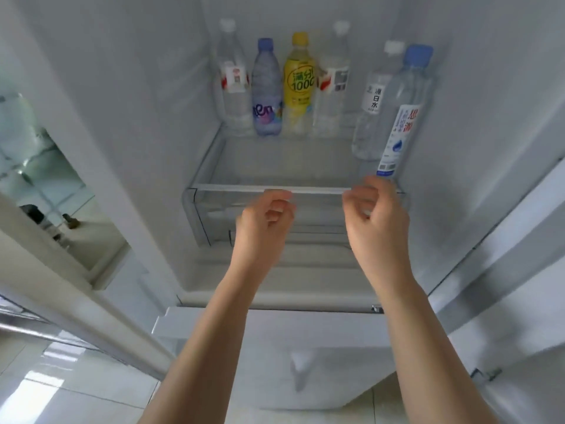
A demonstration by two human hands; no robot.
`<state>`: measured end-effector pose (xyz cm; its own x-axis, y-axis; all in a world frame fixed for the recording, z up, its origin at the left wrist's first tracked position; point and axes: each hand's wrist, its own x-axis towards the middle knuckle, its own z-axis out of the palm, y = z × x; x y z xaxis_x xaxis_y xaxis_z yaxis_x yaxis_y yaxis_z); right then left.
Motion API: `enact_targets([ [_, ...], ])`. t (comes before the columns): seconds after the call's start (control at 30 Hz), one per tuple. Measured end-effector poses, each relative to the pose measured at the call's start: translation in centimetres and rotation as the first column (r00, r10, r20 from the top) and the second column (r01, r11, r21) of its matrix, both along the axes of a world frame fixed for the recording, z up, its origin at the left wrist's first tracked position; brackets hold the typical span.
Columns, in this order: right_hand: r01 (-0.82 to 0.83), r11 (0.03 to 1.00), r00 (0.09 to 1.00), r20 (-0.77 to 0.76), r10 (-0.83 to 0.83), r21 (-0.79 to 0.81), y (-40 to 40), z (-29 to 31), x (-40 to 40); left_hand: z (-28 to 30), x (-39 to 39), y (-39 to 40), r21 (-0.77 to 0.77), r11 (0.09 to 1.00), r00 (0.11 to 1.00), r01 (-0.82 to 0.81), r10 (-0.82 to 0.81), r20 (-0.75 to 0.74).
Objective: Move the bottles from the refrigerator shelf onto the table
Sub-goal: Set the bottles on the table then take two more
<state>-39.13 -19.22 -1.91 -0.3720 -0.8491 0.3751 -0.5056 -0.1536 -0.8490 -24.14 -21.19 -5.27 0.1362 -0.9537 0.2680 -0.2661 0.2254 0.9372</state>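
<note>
Both hands were raised in front of the open refrigerator, and neither one held anything. The left hand (265, 222) had its fingers curled loosely inward, close to a fist, just below the front edge of the glass shelf (275, 166). The right hand (376, 214) was curled in the same loose way, its knuckles near the shelf edge and just under the base of the nearest bottle.

Six bottles stood upright on that shelf. At the right, close to the front, was the tall clear bottle with a blue cap (403, 117), and just behind it the clear bottle with a white cap (371, 102). Along the back wall stood a row of four: a clear white-capped bottle (233, 78), a purple-labelled bottle (266, 90), a yellow bottle (299, 84), and another clear white-capped bottle (333, 81).
</note>
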Motion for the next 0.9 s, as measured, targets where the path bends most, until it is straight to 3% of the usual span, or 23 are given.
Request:
enact_targets([
  [0.33, 0.232, 0.973, 0.972, 0.034, -0.232, -0.014, -7.5, 1.3, -2.7, 3.3, -5.0, -12.1, -0.127, 0.978, 0.985, 0.162, -0.167, -0.029],
  [0.53, 0.415, 0.909, 0.910, 0.029, -0.414, -0.035, -11.5, 1.7, -4.2, 5.4, -9.7, -20.2, -0.122, 0.933, 0.941, 0.338, -0.339, 0.017],
  [0.73, 0.332, 0.941, 0.943, 0.016, -0.332, -0.061, -12.2, 0.9, -3.3, 4.9, -10.5, -22.7, -0.094, 0.923, 0.927, 0.374, -0.370, 0.056],
  [0.9, 0.333, 0.940, 0.943, 0.012, -0.333, -0.081, -13.0, 0.8, -3.7, 3.7, -12.4, -24.8, -0.057, 0.860, 0.862, 0.507, -0.507, 0.031],
])
